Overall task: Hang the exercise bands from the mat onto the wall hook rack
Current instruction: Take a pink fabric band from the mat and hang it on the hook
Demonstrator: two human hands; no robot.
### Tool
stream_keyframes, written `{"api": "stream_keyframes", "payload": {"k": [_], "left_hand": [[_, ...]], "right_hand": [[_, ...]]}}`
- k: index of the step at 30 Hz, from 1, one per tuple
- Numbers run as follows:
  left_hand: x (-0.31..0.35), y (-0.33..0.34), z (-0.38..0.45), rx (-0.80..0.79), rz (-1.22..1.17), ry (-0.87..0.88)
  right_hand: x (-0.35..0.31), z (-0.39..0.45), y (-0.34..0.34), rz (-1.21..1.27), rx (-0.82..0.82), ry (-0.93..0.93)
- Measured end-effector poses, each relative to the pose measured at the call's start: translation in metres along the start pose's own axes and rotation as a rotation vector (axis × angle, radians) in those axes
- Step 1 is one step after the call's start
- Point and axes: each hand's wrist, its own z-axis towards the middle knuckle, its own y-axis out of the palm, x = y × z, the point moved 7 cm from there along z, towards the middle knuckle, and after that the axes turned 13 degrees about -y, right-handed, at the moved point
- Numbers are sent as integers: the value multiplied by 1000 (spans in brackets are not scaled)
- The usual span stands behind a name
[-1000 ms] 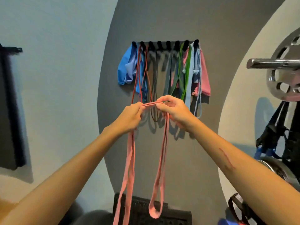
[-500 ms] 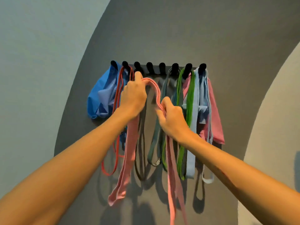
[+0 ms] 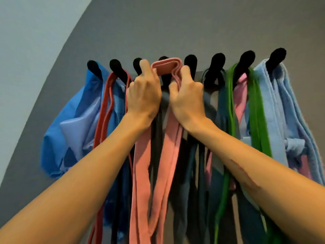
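Hook rack [image 3: 190,61] on grey wall [image 3: 193,23].

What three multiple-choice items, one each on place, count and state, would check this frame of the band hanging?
1. The fold of the pink band is at which hook, counted from the image's left?
A first B fourth C eighth
2. How many black hooks show on the rack?
A five B eight C eleven
3. How is the pink band held?
A by both hands B by one hand C hanging free

B: three hooks lie left of it.
B: eight knobs in a row.
A: left hand and right hand both grip it.
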Motion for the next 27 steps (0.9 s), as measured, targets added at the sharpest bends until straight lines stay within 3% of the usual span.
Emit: {"api": "stream_keyframes", "payload": {"k": [4, 7, 14, 20, 23, 27], "left_hand": [[13, -12, 14, 121, -218, 96], [26, -4, 24, 89, -120, 55], [13, 14, 10, -136, 354, -71], [14, 28, -28, -403, 547, -109], [17, 17, -31, -534, 578, -50], [15, -28, -53, -598, 433, -77]], "right_hand": [[-6, 11, -25, 104, 216, -79], [-8, 28, -32, 94, 241, -102], [7, 6, 6, -284, -415, 54], [17, -15, 11, -299, -552, 53], [2, -25, -4, -197, -488, 1], [-35, -49, -32, 163, -276, -173]]}}
